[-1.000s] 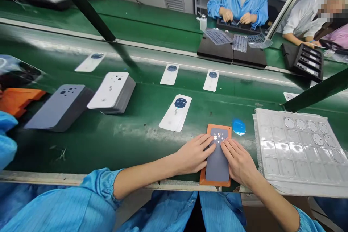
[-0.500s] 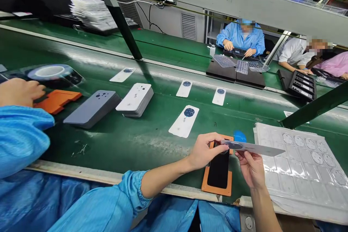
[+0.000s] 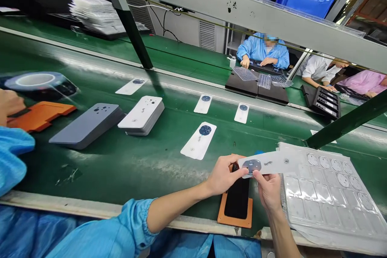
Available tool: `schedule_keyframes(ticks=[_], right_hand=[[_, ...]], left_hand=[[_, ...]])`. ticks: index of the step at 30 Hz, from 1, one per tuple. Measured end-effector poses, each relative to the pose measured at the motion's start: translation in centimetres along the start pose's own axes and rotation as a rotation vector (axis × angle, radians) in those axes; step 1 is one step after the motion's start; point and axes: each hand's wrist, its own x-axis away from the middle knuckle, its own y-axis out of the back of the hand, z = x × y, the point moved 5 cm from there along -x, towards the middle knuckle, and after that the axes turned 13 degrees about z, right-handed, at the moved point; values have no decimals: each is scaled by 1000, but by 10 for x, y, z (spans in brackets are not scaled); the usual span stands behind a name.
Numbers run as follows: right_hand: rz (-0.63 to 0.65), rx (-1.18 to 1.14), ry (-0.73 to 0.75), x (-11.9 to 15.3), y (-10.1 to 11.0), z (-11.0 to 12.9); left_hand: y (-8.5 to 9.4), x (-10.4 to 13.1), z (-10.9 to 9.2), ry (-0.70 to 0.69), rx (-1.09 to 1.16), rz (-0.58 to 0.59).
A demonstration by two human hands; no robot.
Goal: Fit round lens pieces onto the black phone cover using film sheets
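Both my hands hold a white phone back panel (image 3: pixel 276 163) with a dark round camera area at its left end. My left hand (image 3: pixel 222 175) pinches that end between thumb and fingers. My right hand (image 3: pixel 268 189) grips the lower edge, its thumb on the camera area. Below the panel, an orange fixture (image 3: pixel 236 219) with a black pad (image 3: pixel 237 199) lies on the green bench, partly covered by my left hand and the panel. A similar white panel (image 3: pixel 198 141) lies flat on the bench to the left.
A clear plastic tray (image 3: pixel 326 193) with round pieces in some pockets lies at right. Leftward stand a white panel stack (image 3: pixel 142 115), a grey panel stack (image 3: pixel 87 125), an orange plate (image 3: pixel 45 115) and a tape roll (image 3: pixel 36 80). A co-worker's hand (image 3: pixel 10 105) is at far left.
The panel has turned from nearly edge-on to showing its printed face. My right thumb has moved onto the camera area. The neighbouring co-worker's hand has shifted left in the picture.
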Motion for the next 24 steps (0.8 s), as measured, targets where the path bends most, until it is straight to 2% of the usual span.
schedule_keyframes(ticks=[3,5,8,9,11,13,16,18,21,24], right_hand=[[-5,-48,-5,-24,4,6],[-57,-63,41,-57,17,20],[-166,-16,73,-120,47,46],[-172,44,7,-139,56,49],[-101,175,-170,-168,63,45],[2,289,-319,-181,57,29],[93,475,-442,-194,32,-2],[71,628,-468,-213,14,-16],[-37,851,-507,-258,-7,-23],[-112,984,-651,-296,-17,-26]], left_hand=[[7,-16,12,44,167,3],[10,-31,15,23,161,3],[10,-45,17,-53,-148,39],[7,-47,19,-102,-304,76],[-3,-44,27,-212,-612,179],[-12,-40,41,-277,-842,260],[-18,-37,59,-266,-967,304],[-18,-39,63,-263,-969,305],[-15,-42,64,-252,-960,309],[-16,-44,69,-230,-962,334]])
